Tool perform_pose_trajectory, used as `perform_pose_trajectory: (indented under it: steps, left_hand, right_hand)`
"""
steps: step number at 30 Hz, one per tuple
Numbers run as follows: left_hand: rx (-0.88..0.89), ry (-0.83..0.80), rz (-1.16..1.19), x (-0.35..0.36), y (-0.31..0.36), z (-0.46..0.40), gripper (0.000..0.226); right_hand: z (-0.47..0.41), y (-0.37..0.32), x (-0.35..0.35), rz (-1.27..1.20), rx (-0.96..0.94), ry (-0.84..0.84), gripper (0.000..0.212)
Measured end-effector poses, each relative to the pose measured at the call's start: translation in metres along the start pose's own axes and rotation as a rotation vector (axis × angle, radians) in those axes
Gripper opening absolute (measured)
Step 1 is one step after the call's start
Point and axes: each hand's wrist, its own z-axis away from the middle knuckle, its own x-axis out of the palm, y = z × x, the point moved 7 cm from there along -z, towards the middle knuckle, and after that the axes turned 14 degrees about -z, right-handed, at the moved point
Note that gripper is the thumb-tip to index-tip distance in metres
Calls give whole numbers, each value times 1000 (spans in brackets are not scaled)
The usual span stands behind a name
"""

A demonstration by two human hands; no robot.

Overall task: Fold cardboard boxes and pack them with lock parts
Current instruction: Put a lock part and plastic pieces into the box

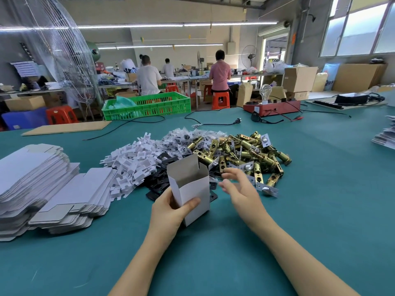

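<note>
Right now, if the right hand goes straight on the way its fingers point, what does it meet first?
Probably the pile of brass latch bolts. The right hand is open, with its fingers aimed up and left toward the pile's near edge; depth is unclear.

Bright ceiling tubes (pixel 132 26), window (pixel 359 28) glare, warped edges.
</note>
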Motion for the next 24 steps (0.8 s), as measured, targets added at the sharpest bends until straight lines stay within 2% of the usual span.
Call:
perform_pose_trajectory:
  steps: [4,6,8,12,15,19,22,24]
  left_hand:
    - [-12,16,-8,0,-2,0,38]
    - [-11,5,-14,1,-2,-1,36]
    - [-16,-27,-12,2,-1,-2,35]
    - [-10,-61,0,3,-1,0,33]
    - [-12,-58,5,2,-1,-1,32]
    - [-8,-63,-10,2,-3,-3,32]
    - [-4,-63,-5,2,-2,-3,32]
    - [-3,-64,-4,3,-3,-3,34]
  right_hand:
    - [-11,-19,-47,99,-129,340,8]
    - [-24,-24,-59,214,-134,392,7]
    - [-45,-26,-53,370,-129,314,5]
    - [-95,-28,-15,678,-129,54,9]
    - [-124,-18,11,800,-95,-53,13]
    - [-144,-1,43,903,-38,-139,32]
    - [-151,11,58,1038,-15,-218,15]
    - [-150,18,63,1105,-11,-273,11]
